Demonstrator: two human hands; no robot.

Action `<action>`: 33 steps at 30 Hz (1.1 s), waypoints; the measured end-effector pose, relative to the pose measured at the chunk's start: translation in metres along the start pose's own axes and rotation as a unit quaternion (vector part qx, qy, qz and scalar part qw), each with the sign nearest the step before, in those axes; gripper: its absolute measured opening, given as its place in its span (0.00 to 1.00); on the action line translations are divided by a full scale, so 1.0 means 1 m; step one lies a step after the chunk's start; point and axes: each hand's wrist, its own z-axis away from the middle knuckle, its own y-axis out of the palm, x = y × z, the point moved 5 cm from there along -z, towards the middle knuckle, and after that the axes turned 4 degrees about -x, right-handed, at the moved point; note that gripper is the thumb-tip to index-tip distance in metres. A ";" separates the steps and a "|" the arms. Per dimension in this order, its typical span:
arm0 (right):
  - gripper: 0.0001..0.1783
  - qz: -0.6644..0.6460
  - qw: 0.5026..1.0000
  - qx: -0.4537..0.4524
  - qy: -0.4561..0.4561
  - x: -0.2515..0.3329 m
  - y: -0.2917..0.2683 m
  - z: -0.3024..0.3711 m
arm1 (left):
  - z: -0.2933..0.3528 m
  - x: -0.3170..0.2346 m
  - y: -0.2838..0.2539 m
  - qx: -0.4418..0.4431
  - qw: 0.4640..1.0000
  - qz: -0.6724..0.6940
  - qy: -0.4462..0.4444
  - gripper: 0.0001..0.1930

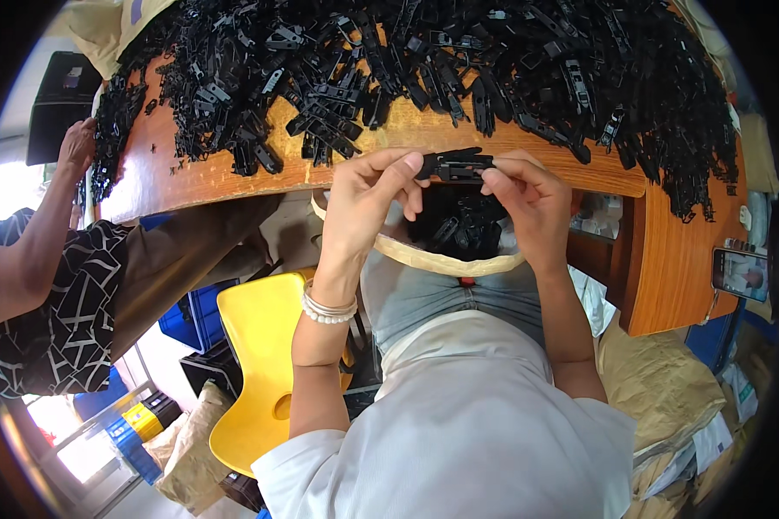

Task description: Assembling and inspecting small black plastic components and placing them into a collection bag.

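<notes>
**Both hands pinch one black clip**

Pinched between the fingertips of the left hand (368, 195) and right hand (528, 195), a black plastic clip (455, 165) sits level just off the near edge of the wooden table (234, 169). Behind it lies a heap of black clips (424, 52); below, an open bag (459, 251) holds more.

The black clip (455, 165) is moulded plastic with a dull, slightly satin finish. The heap of clips (424, 60) on the far side shows the same black plastic. The tabletop (234, 169) is orange-brown varnished wood, smooth, its near edge worn pale and rough. The chair (260, 346) is glossy yellow plastic. The bracelet (329, 310) consists of glossy white beads.
</notes>
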 end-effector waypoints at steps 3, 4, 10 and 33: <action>0.05 0.073 0.997 0.001 -0.007 0.008 0.003 0.001 | 0.005 0.009 0.012 0.056 0.996 0.026 -0.066 0.17; 0.05 0.102 0.995 0.003 -0.017 0.010 0.004 0.002 | 0.008 0.010 0.017 0.045 0.995 0.045 -0.072 0.17; 0.07 0.098 0.989 0.037 -0.109 0.005 0.003 0.007 | 0.010 0.011 0.033 0.036 0.995 0.065 -0.069 0.06; 0.15 -0.072 0.995 -0.030 0.055 -0.017 -0.019 0.023 | -0.146 -0.051 -0.049 -0.014 0.534 -0.785 0.315 0.13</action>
